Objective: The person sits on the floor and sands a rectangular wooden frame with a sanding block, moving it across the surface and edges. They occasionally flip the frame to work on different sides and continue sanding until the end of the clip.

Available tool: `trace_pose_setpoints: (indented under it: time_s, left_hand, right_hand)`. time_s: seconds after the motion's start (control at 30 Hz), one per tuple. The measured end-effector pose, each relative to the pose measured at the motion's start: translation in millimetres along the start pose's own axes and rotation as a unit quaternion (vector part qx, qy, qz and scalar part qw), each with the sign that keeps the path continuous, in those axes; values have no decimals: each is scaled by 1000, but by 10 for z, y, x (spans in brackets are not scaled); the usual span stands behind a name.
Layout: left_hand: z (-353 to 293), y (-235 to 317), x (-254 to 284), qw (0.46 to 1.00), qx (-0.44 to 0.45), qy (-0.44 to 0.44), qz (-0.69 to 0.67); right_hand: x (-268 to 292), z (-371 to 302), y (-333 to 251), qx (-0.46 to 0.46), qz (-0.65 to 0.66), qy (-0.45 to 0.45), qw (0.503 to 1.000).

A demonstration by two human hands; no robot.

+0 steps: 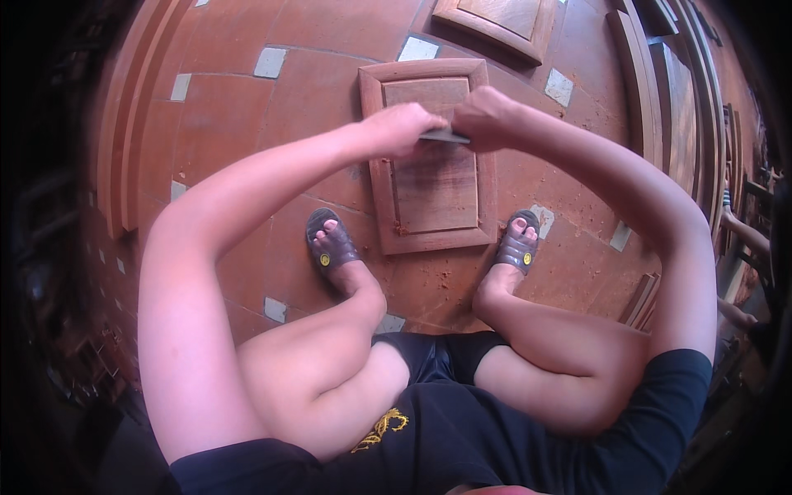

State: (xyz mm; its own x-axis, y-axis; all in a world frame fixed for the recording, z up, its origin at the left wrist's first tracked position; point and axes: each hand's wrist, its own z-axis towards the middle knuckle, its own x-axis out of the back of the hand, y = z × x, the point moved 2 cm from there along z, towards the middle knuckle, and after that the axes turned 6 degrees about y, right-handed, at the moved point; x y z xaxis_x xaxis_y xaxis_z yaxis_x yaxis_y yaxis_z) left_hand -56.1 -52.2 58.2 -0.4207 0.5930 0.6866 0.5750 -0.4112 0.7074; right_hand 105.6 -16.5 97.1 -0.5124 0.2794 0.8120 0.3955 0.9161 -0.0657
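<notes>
A framed wooden panel (pixel 436 198) with a raised centre lies flat on the tiles between my feet. Over its upper half, my left hand (pixel 402 130) and my right hand (pixel 487 120) are closed on opposite ends of a thin grey scraper blade (pixel 445 136). The blade spans the short gap between the fists, edge toward the panel. Whether it touches the wood I cannot tell. Reddish shavings cling to the panel's lower left corner.
Another framed panel (pixel 499 31) lies beyond, at the top. Long wooden boards (pixel 132 132) run along the left, and more boards (pixel 639 91) stand at the right. My sandalled feet flank the panel. Shavings dot the tiled floor (pixel 445 289). Blurred limbs (pixel 747 233) show at the far right.
</notes>
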Motion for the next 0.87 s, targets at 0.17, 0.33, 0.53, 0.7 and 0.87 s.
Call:
trace_pose_setpoints:
  time_s: [0.17,0.33,0.53,0.7,0.87]
  left_hand:
    - [399,-187,61,959,-84,69,263]
    - [176,4,-627,928,-117,78,346]
    - [-357,737,-985,948,-206,-15,240]
    - [-549,1042,-1189,961,-109,-252,-16]
    - [-358,897,-778,979,-90,-174,52]
  right_hand:
    - [-218,118,376,-40,-104,79,991]
    - [-695,86,-20,9,-95,71,993]
    - [-938,-495,-774,111,18,12,994]
    - [-1134,-804,-1236,171,145,-48,973]
    - [-806,-517,-818,194,118,-71,971]
